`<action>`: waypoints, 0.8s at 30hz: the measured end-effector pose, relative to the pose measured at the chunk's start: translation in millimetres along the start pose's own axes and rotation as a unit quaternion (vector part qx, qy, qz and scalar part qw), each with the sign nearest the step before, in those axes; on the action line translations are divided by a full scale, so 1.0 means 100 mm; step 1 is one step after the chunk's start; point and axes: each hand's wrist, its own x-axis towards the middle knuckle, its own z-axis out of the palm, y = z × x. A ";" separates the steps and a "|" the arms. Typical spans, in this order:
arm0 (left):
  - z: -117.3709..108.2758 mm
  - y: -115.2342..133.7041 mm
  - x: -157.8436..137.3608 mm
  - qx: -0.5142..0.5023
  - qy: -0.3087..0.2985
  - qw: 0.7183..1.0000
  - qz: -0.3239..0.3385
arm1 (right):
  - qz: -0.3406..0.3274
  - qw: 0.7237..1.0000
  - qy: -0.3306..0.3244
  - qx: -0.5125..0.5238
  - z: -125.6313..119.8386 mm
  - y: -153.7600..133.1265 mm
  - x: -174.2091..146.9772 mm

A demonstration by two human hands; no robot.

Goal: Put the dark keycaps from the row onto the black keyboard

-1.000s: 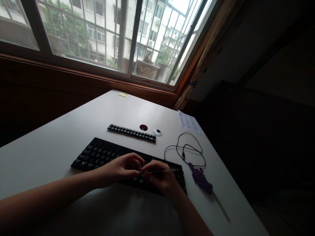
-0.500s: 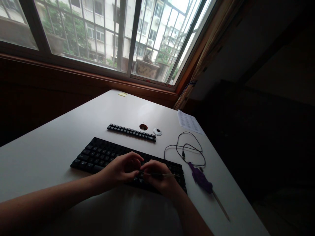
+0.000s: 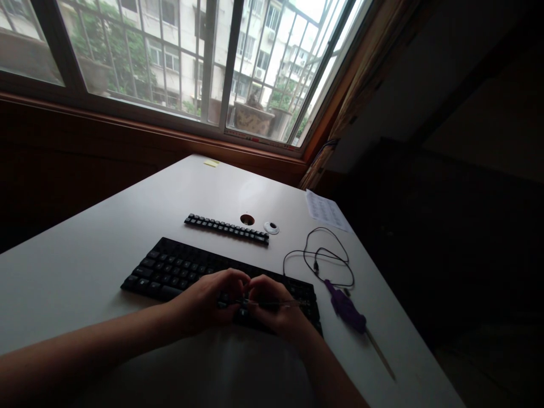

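A black keyboard (image 3: 153, 272) lies on the white desk, the keycaps of its back rows removed as far as the dim light shows. Over its right half, both hands meet with curled fingers. My right hand (image 3: 278, 311) is closed on a thin wire-like tool (image 3: 295, 304), whose slim end sticks out to the right. My left hand (image 3: 208, 300) is closed in a loose pinch at the tool's other end; a small dark piece seems to be at its fingertips, too dim to name. Behind the keyboard, black keycaps (image 3: 227, 229) stand lined up in two rows.
Right of the keyboard lie a looped black cable (image 3: 327, 255) and a purple-handled screwdriver-like tool (image 3: 348, 310) with a long shaft. A round desk hole (image 3: 247, 220), its white cover (image 3: 271, 228) and a printed sheet (image 3: 326, 211) are farther back. A barred window faces the desk.
My left hand's fingers have drawn down and curled a little more towards the right hand. The thin tool has shifted slightly. The things on the desk stay put.
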 end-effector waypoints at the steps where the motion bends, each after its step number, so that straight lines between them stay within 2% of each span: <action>1: 0.00 0.00 0.00 -0.006 -0.002 1.000 -0.002 | 0.003 1.000 0.000 0.005 0.00 0.00 0.00; 7: -0.02 0.00 0.01 -0.034 -0.020 0.999 -0.012 | 0.006 0.999 -0.006 0.032 -0.03 -0.01 -0.01; 12: -0.01 -0.09 -0.01 -0.101 -0.033 0.994 -0.023 | 0.001 0.999 0.025 0.032 -0.06 -0.01 -0.02; 18: -0.04 -0.17 0.02 -0.244 -0.029 0.966 -0.076 | -0.029 0.996 0.080 -0.006 -0.16 -0.04 -0.03; 21: -0.09 -0.16 0.04 -0.291 -0.020 0.948 -0.127 | -0.053 0.990 0.116 -0.054 -0.19 -0.06 -0.04; 24: -0.13 -0.13 0.05 -0.320 -0.004 0.934 -0.157 | -0.046 0.986 0.137 -0.085 -0.20 -0.05 -0.05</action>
